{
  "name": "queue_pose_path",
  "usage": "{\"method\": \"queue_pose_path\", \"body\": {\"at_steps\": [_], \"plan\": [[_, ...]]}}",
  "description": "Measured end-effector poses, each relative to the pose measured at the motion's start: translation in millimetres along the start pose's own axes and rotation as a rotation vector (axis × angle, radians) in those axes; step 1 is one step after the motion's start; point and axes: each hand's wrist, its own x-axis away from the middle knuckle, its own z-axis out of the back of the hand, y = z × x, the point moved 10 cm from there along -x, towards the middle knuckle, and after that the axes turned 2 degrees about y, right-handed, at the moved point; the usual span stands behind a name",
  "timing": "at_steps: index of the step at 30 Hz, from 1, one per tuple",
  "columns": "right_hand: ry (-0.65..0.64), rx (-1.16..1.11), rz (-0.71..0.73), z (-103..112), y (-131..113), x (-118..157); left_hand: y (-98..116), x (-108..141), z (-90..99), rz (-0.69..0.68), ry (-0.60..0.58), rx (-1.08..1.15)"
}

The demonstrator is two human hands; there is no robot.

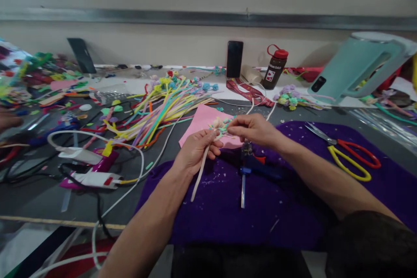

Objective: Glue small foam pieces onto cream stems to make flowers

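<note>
My left hand (199, 147) pinches a cream fuzzy stem (201, 173) that hangs down toward me, with a small pale flower-like head at its top. Close on its right, my right hand (249, 129) has thumb and forefinger pressed together by small mint and cream pieces (223, 126); what lies between those fingertips is too small to make out. Beneath both hands is a pink sheet (203, 117) on a purple cloth (224, 208). A blue glue gun (260, 168) with a clear stick (243, 191) rests on the cloth just below my right hand.
Red-and-yellow scissors (342, 147) lie at right. Colourful fuzzy stems (159, 113) are piled left of the pink sheet. Behind stand a phone (235, 58), a brown bottle (275, 69) and a mint kettle (355, 67). A power strip (97, 169) and cables cover the left; another person's hand (8, 120) shows there.
</note>
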Motion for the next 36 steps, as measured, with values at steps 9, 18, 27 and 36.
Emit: {"method": "queue_pose_path", "body": {"at_steps": [9,18,27,36], "plan": [[-0.254,1.002,-0.055,-7.4,7.4,79.4,8.2,7.5,-8.7,-0.023,-0.044,0.03],[-0.159,0.735,-0.182,11.0,37.8,77.8,-13.8,-3.3,-8.4,0.028,-0.003,-0.023],[0.232,-0.433,-0.293,55.0,58.5,93.9,-7.5,3.7,-16.7,0.006,-0.067,0.002],[0.196,-0.64,-0.178,20.7,29.9,97.8,-12.7,8.9,-25.2,0.021,-0.125,0.003]]}}
